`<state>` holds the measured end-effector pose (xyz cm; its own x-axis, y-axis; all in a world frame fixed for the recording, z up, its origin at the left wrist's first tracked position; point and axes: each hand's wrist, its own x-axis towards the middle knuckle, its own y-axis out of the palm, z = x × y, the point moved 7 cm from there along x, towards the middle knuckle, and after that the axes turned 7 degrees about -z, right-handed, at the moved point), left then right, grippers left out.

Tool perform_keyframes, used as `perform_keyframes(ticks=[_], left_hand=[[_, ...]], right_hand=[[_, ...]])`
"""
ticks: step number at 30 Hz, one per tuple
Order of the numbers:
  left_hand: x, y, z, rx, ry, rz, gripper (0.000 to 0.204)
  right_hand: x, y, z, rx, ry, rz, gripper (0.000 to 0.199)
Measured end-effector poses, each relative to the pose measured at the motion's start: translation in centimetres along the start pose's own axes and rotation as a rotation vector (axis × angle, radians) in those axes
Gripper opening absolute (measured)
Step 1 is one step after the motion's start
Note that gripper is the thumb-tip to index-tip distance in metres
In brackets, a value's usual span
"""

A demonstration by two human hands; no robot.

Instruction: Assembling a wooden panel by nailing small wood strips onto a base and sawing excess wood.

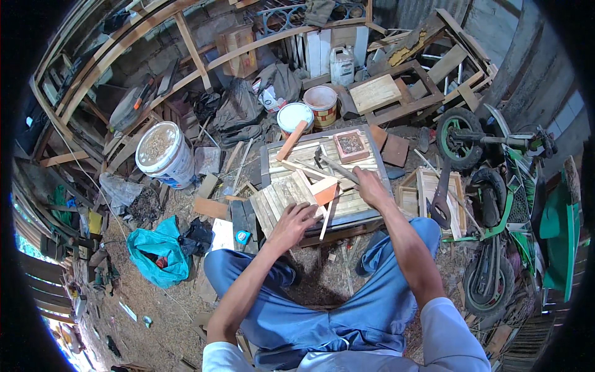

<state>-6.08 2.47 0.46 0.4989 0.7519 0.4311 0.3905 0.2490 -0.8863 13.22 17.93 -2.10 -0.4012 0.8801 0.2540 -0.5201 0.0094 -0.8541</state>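
My right hand (372, 189) is closed round the wooden handle of a hammer (338, 168). Its dark head is raised over the middle of a low slatted worktable (365, 214). My left hand (292, 226) lies with fingers spread on a panel of pale wooden slats (279, 197), which sits at an angle across the table's left part. Beside that panel are a try square with an orange-brown part (326, 193) and several loose thin strips. A shallow square box (351, 146) holding small dark pieces, perhaps nails, stands at the table's far right corner.
A teal tape measure (242, 237) lies left of my knees. White buckets (162, 152) and a turquoise bag (160, 251) stand further left. On the right are a handsaw (440, 201), a wooden crate (427, 192) and a green two-wheeler (505, 186). Scrap timber (427, 87) is piled behind.
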Motion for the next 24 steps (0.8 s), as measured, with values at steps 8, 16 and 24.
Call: perform_keyframes(ticks=[8, 16, 24], left_hand=[[-2.6, -1.3, 1.5, -0.014, -0.02, 0.024, 0.045], [-2.4, -2.6, 1.8, 0.003, -0.082, -0.09, 0.04], [-4.6, -2.6, 1.7, 0.067, -0.027, -0.011, 0.042]], right_hand=[[0.1, -2.0, -0.4, 0.2, 0.187, -0.082, 0.036], [0.0, -1.6, 0.0, 0.417, 0.319, -0.026, 0.048], [-4.2, -1.0, 5.6, 0.988, 0.437, 0.263, 0.053]])
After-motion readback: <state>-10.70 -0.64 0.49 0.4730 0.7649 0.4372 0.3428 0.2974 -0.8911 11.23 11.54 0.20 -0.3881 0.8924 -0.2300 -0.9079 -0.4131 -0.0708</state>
